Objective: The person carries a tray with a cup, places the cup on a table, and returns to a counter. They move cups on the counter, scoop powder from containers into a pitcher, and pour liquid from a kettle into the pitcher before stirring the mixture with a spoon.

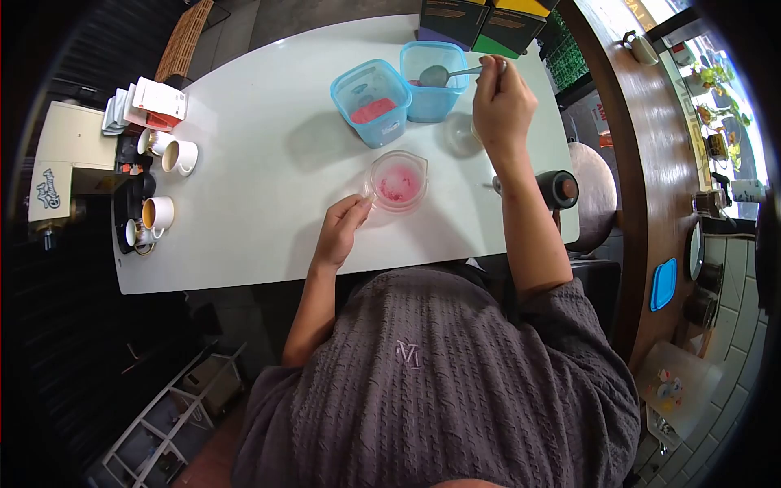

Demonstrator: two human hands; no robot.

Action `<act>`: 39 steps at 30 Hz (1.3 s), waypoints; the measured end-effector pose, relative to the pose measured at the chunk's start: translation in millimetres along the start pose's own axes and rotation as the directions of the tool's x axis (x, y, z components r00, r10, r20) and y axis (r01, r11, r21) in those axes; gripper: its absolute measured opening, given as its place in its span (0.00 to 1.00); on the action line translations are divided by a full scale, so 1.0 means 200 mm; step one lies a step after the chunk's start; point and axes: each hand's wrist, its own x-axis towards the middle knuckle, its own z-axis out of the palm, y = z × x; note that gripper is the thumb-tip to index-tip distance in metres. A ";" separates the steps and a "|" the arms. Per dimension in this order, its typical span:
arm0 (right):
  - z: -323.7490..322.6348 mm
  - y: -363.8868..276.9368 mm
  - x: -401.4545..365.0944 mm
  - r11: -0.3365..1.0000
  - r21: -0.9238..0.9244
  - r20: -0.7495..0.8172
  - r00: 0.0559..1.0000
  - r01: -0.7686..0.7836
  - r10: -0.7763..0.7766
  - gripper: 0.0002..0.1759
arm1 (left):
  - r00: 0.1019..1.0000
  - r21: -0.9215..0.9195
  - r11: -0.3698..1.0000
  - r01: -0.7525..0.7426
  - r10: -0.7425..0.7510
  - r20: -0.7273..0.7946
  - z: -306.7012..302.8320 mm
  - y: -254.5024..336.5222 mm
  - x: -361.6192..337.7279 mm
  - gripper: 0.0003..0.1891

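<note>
My left hand (340, 228) is closed on the handle of a clear glass cup (399, 180) with a spout, which stands on the white table (268, 179). Some pink powder lies in the bottom of the cup. My right hand (503, 106) grips a metal spoon (437, 76) by its handle. The spoon's bowl is over the opening of the right blue plastic container (431, 104), which has a little pink showing inside. Beside it stands a left blue container (382, 130) holding pink powder (373, 111). A clear glass (463, 135) is partly hidden by my right wrist.
Dark boxes (480, 24) stand at the table's back edge. Near my right forearm is a black cylindrical object (558, 189). Several cups, including a white mug (179, 157), line the left edge. A blue lid (664, 285) rests on the wooden counter (634, 203) at right.
</note>
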 end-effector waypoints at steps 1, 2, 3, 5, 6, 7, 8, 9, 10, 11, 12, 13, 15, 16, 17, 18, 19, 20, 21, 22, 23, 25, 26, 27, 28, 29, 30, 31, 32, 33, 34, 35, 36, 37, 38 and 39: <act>0.02 -0.01 0.01 1.000 -0.030 0.024 1.000 -0.010 0.010 0.10 | 1.000 0.023 1.000 0.005 -0.005 -0.012 -0.01 0.00 -0.01 0.17; 0.05 -0.01 0.01 1.000 -0.025 0.020 1.000 -0.008 0.009 0.10 | 1.000 0.026 1.000 0.000 0.000 -0.015 -0.02 -0.01 -0.02 0.17; 0.08 0.00 0.00 1.000 -0.020 0.045 0.999 -0.021 0.022 0.10 | 1.000 0.005 1.000 -0.003 0.003 -0.015 -0.02 -0.02 -0.02 0.17; 0.12 0.02 -0.01 0.999 -0.018 0.066 0.997 -0.033 0.034 0.10 | 1.000 -0.018 1.000 -0.008 0.008 -0.012 -0.03 -0.04 -0.02 0.17; 0.13 0.02 -0.02 0.999 -0.028 0.088 0.995 -0.036 0.038 0.11 | 1.000 -0.006 1.000 0.000 0.000 -0.021 -0.03 -0.03 -0.03 0.17; 0.13 0.02 -0.02 0.999 -0.037 0.110 0.993 -0.038 0.042 0.12 | 1.000 0.005 1.000 0.007 -0.007 -0.029 -0.03 -0.03 -0.03 0.17; 0.14 0.03 -0.02 0.999 -0.038 0.109 0.993 -0.036 0.040 0.12 | 1.000 0.004 1.000 0.005 -0.005 -0.028 -0.03 -0.03 -0.02 0.17; 0.15 0.03 -0.03 0.998 -0.035 0.113 0.992 -0.048 0.051 0.12 | 0.999 0.012 1.000 0.011 -0.010 -0.032 -0.04 -0.03 -0.02 0.17; 0.15 0.03 -0.03 0.998 -0.030 0.119 0.991 -0.060 0.063 0.12 | 0.999 0.019 1.000 0.018 -0.017 -0.037 -0.04 -0.03 -0.02 0.17; 0.15 0.02 -0.03 0.998 -0.029 0.122 0.991 -0.057 0.061 0.12 | 0.999 0.017 1.000 0.017 -0.017 -0.040 -0.04 -0.03 -0.02 0.17; 0.15 0.01 -0.03 0.997 -0.030 0.132 0.988 -0.071 0.075 0.12 | 0.999 0.020 1.000 0.010 -0.009 -0.033 -0.04 -0.02 -0.02 0.17; 0.15 0.00 -0.02 0.996 -0.030 0.141 0.986 -0.086 0.089 0.12 | 1.000 0.024 1.000 0.002 -0.001 -0.025 -0.04 -0.02 -0.01 0.17; 0.15 0.00 -0.02 0.995 -0.021 0.144 0.985 -0.094 0.096 0.12 | 1.000 0.014 1.000 -0.003 0.003 -0.023 -0.04 -0.03 0.00 0.16; 0.15 0.00 -0.02 0.994 -0.013 0.147 0.983 -0.106 0.106 0.12 | 1.000 0.005 1.000 -0.005 0.005 -0.019 -0.04 -0.03 0.00 0.16; 0.15 0.00 -0.02 0.994 -0.014 0.146 0.984 -0.106 0.107 0.12 | 1.000 0.006 1.000 -0.005 0.006 -0.017 -0.04 -0.02 0.00 0.16; 0.14 0.00 -0.02 0.990 -0.020 0.140 0.980 -0.139 0.140 0.13 | 1.000 0.019 1.000 0.004 -0.003 -0.015 -0.03 -0.02 0.00 0.16; 0.14 -0.01 -0.02 0.985 -0.026 0.134 0.976 -0.171 0.173 0.13 | 1.000 0.031 0.999 0.012 -0.012 -0.013 -0.03 -0.01 0.00 0.16; 0.13 -0.01 -0.02 0.985 -0.026 0.134 0.976 -0.170 0.172 0.13 | 1.000 0.031 0.999 0.011 -0.011 -0.013 -0.03 -0.01 0.00 0.16; 0.11 -0.03 -0.01 0.979 -0.030 0.118 0.971 -0.204 0.206 0.14 | 1.000 0.030 0.999 0.010 -0.009 -0.013 -0.03 -0.01 0.00 0.16; 0.10 -0.03 -0.01 0.971 -0.034 0.101 0.966 -0.237 0.240 0.14 | 1.000 0.030 1.000 0.008 -0.008 -0.012 -0.03 -0.01 0.00 0.16; 0.10 -0.03 -0.01 0.971 -0.034 0.101 0.966 -0.238 0.240 0.14 | 1.000 0.031 0.999 0.008 -0.007 -0.012 -0.03 0.00 0.00 0.16; 0.08 0.00 -0.01 0.962 -0.004 0.056 0.960 -0.273 0.273 0.14 | 1.000 0.014 1.000 0.015 -0.015 -0.025 -0.03 0.00 0.00 0.16; 0.07 0.00 0.00 0.962 -0.003 0.056 0.961 -0.272 0.272 0.14 | 1.000 0.014 1.000 0.014 -0.014 -0.025 -0.03 0.00 0.00 0.16; 0.06 0.00 0.00 0.956 0.016 0.018 0.956 -0.294 0.294 0.14 | 1.000 -0.011 1.000 0.010 -0.010 -0.026 -0.04 -0.01 0.01 0.16; 0.05 0.00 0.00 0.948 0.035 -0.018 0.948 -0.316 0.317 0.14 | 1.000 -0.036 0.999 0.007 -0.008 -0.027 -0.04 -0.02 0.01 0.16; 0.04 0.00 0.01 0.948 0.035 -0.017 0.948 -0.317 0.317 0.14 | 1.000 -0.037 0.999 0.008 -0.009 -0.027 -0.04 -0.02 0.01 0.16; 0.03 0.00 0.01 0.945 0.058 -0.030 0.946 -0.321 0.323 0.14 | 0.999 -0.040 0.999 0.015 -0.017 -0.032 -0.04 -0.01 0.01 0.16; 0.02 0.00 0.02 0.942 0.082 -0.044 0.943 -0.324 0.329 0.14 | 0.999 -0.043 0.999 0.022 -0.024 -0.035 -0.04 -0.01 0.01 0.16; 0.00 0.00 0.03 0.942 0.080 -0.046 0.943 -0.325 0.329 0.14 | 0.999 -0.042 0.999 0.023 -0.024 -0.033 -0.04 0.00 0.01 0.16; -0.02 -0.02 0.03 0.942 0.082 -0.057 0.942 -0.326 0.331 0.14 | 0.999 -0.062 0.998 0.022 -0.024 -0.030 -0.03 0.00 0.02 0.16; -0.04 -0.02 0.04 0.941 0.082 -0.068 0.941 -0.327 0.333 0.14 | 0.999 -0.082 0.996 0.022 -0.024 -0.026 -0.03 0.00 0.02 0.16; -0.05 -0.03 0.05 0.941 0.080 -0.071 0.940 -0.328 0.333 0.14 | 0.999 -0.082 0.996 0.023 -0.025 -0.022 -0.03 0.00 0.03 0.16; -0.07 -0.03 0.06 0.933 0.103 -0.090 0.931 -0.344 0.353 0.14 | 0.999 -0.108 0.994 0.028 -0.030 -0.015 -0.03 0.00 0.03 0.16; -0.08 -0.02 0.06 0.924 0.127 -0.107 0.922 -0.359 0.373 0.14 | 0.999 -0.135 0.990 0.034 -0.035 -0.007 -0.03 0.01 0.03 0.15; -0.09 -0.01 0.06 0.926 0.130 -0.125 0.921 -0.353 0.369 0.13 | 0.999 -0.135 0.990 0.036 -0.037 -0.004 -0.02 0.02 0.04 0.15; -0.11 0.00 0.06 0.926 0.129 -0.127 0.921 -0.354 0.370 0.13 | 0.999 -0.138 0.989 0.052 -0.053 -0.006 -0.01 0.05 0.04 0.15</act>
